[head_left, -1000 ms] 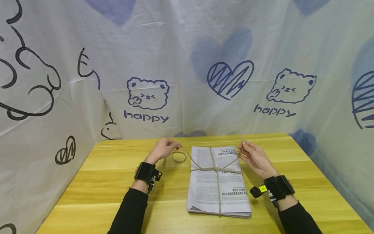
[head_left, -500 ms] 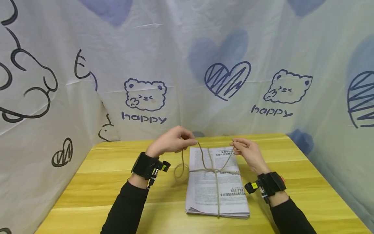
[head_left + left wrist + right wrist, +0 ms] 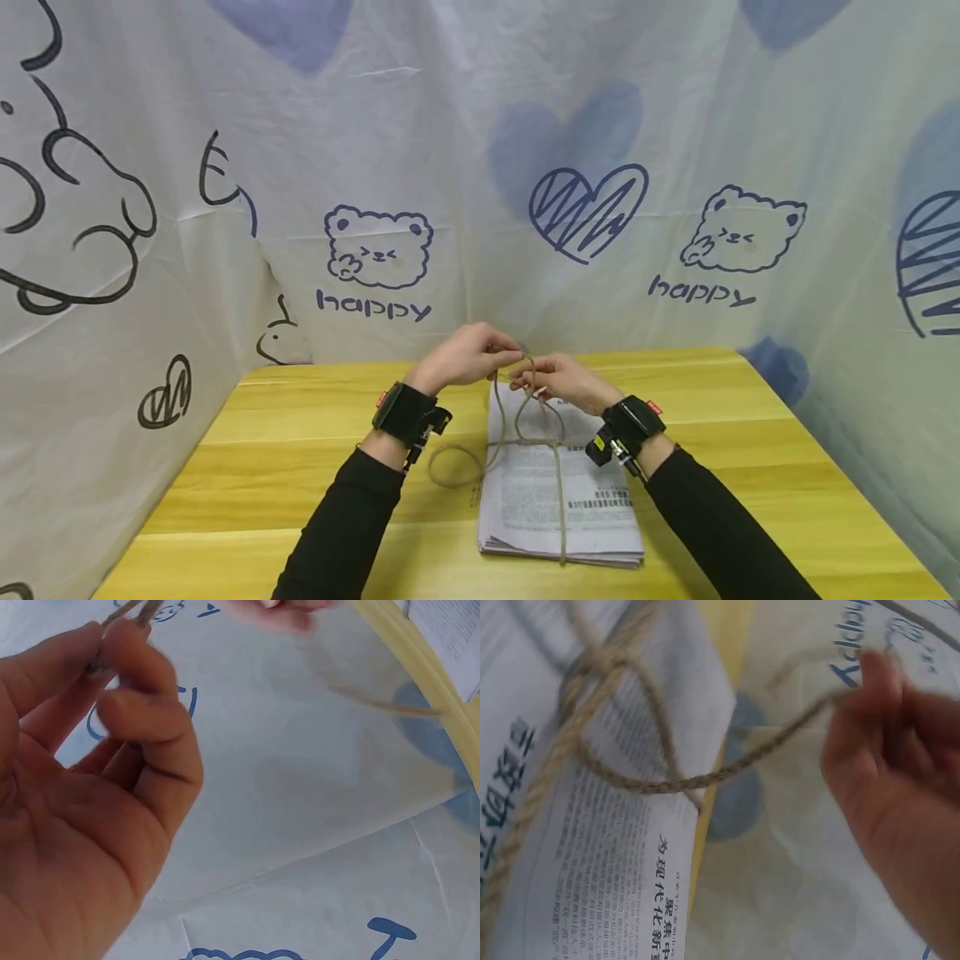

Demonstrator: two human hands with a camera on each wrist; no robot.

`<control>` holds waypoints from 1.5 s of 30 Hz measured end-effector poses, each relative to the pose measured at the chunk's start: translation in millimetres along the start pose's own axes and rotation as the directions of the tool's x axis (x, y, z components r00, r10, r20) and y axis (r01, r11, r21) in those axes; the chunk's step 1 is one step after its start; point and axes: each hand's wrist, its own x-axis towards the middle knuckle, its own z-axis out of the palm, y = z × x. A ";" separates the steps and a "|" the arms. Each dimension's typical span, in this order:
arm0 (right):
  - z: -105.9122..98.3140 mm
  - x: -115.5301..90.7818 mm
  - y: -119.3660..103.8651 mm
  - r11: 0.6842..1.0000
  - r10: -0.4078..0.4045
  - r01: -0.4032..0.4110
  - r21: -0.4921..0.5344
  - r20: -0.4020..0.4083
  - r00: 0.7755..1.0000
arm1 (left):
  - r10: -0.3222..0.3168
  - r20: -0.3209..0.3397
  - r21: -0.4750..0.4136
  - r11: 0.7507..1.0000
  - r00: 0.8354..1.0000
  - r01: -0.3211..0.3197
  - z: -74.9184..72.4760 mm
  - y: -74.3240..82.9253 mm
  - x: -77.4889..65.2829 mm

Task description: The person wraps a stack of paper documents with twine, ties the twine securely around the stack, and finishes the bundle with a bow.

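A stack of folded newspapers [image 3: 525,508] lies on the table, with brown twine [image 3: 561,508] wrapped crosswise around it. Over its far edge my left hand [image 3: 467,360] pinches one length of twine between thumb and fingertips; the left wrist view shows this hand [image 3: 112,765] with twine at its fingertips. Just to the right, my right hand [image 3: 572,385] pinches the other length. In the right wrist view, that twine [image 3: 705,780] runs from the crossing on the papers up to the thumb and fingers [image 3: 881,682]. The two hands are close together, and the lengths overlap between them.
A slack loop of twine [image 3: 450,485] hangs left of the stack, over the wooden table [image 3: 300,467]. White cloth [image 3: 480,167] with printed bears and hearts stands behind and at both sides. Each wrist wears a black camera band [image 3: 405,414].
My left hand has risen and moved right over the stack, bringing its twine along. My right hand has moved left to meet it. The newspapers stay in place.
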 end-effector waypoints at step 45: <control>-10.3 -15.0 -36.1 0.991 -0.127 0.133 0.008 -0.238 0.963 | -0.158 0.009 0.206 0.967 0.987 0.153 79.4 -77.8 5.0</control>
